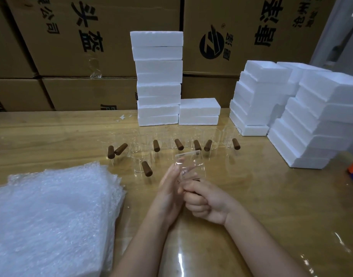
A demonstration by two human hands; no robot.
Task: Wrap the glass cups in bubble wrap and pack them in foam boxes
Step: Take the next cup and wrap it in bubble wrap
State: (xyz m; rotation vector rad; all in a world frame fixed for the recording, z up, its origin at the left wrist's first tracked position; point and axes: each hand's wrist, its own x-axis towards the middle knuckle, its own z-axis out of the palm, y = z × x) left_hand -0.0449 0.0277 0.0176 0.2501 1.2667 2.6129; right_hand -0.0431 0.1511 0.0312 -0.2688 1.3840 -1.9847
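One glass cup (188,166) is held above the counter (271,196), close to the bubble wrap stack (51,212) kept within reach. The right hand (203,202) has its grip clamped on the cup's lower part, and the left hand (169,194) braces its side with straight fingers, likely steadying it.

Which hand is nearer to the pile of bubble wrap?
Left. The left hand sits just right of the bubble wrap pile, fingers against the held glass cup; the right hand grips that cup farther right, beyond the left hand.

cardboard cartons (57,56) printed 公司, 唐, upside down
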